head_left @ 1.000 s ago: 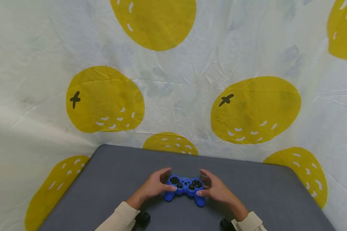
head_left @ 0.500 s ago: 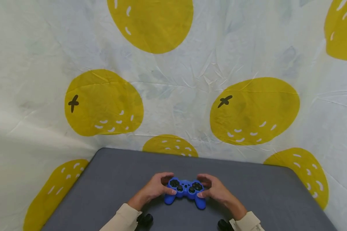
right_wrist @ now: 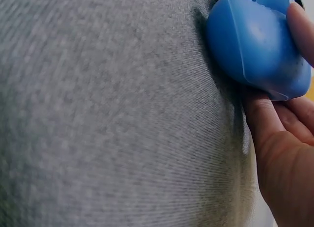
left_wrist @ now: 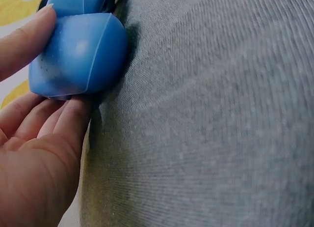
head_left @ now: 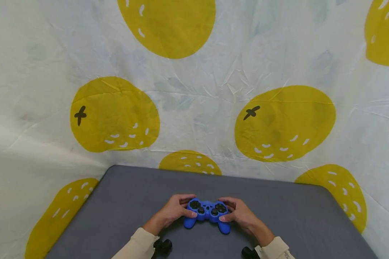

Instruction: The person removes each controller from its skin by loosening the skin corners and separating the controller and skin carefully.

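A blue game controller [head_left: 207, 212] with black sticks and buttons lies face up on the grey cloth-covered table, its two handles pointing toward the person. My left hand [head_left: 174, 209] grips its left side, thumb on top near the left stick. On the other side my right hand [head_left: 241, 213] holds it the same way, thumb by the right stick. In the left wrist view, the left hand's fingers reach under the blue handle [left_wrist: 78, 55], which sits close over the cloth. The right wrist view has the right fingers under the other handle [right_wrist: 260, 45], their tips hidden.
The grey table [head_left: 136, 187] stretches out around the hands, with rounded far corners. Behind it hangs a white cloth [head_left: 194, 118] printed with big yellow fruit. Black wrist devices [head_left: 163, 246] sit at both sleeve cuffs.
Both hands have closed in on the controller; their fingers, spread apart from its sides a second ago, now curl against it. The controller has stayed nearly in place, and the head view tilted slightly.
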